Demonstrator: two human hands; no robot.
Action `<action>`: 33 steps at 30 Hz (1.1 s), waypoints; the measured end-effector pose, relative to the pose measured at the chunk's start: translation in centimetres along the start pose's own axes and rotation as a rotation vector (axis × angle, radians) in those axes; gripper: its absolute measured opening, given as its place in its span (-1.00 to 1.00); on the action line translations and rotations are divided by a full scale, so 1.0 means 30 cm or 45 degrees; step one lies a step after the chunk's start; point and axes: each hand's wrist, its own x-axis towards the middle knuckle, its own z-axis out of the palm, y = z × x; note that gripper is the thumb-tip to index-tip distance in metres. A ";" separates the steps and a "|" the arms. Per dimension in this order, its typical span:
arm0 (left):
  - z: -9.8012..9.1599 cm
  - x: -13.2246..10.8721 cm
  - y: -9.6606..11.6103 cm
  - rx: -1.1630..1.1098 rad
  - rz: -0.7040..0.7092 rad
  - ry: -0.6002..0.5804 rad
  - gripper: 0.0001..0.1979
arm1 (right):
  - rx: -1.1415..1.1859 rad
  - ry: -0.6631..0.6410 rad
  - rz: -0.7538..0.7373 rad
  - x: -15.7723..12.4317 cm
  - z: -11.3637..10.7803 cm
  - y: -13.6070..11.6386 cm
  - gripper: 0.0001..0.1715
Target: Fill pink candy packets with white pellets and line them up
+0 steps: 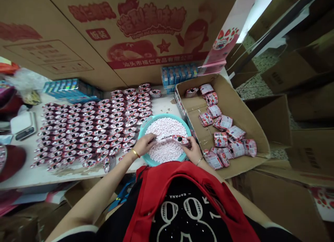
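Hovering over the turquoise basin [142, 131], the left hand [144, 145] pinched a pellet-heaped scoop [164, 137], the right hand [193, 150] a strawberry-print packet [180, 139], likely so spills fell back inside.

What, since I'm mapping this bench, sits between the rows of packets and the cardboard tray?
The head view shows the turquoise basin of small pale pellets there, with white tabletop behind it.

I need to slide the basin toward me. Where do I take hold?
Probably grip the far rim of the basin from above, fingers outside: its round lip is exposed there, while packs crowd its left side and the box its right.
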 end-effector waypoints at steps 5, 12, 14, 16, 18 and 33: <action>-0.126 -0.007 0.095 0.115 0.092 -0.059 -0.73 | -0.145 0.012 -0.148 0.041 0.014 -0.006 -0.68; -0.171 0.059 0.250 0.557 0.041 -0.275 -0.78 | -0.253 -0.031 -0.290 0.055 0.037 0.004 -0.67; -0.167 0.075 0.314 0.715 -0.015 -0.299 -0.80 | -0.295 -0.041 -0.327 0.057 0.044 0.008 -0.67; -0.165 0.087 0.379 0.829 -0.051 -0.303 -0.82 | -0.308 -0.051 -0.347 0.061 0.050 0.012 -0.67; -0.171 0.092 0.428 0.889 -0.055 -0.290 -0.79 | -0.288 -0.048 -0.353 0.065 0.053 0.016 -0.66; 0.092 0.168 -0.024 0.497 -0.366 -0.199 -0.77 | -0.054 0.016 -0.198 0.026 -0.019 0.021 -0.58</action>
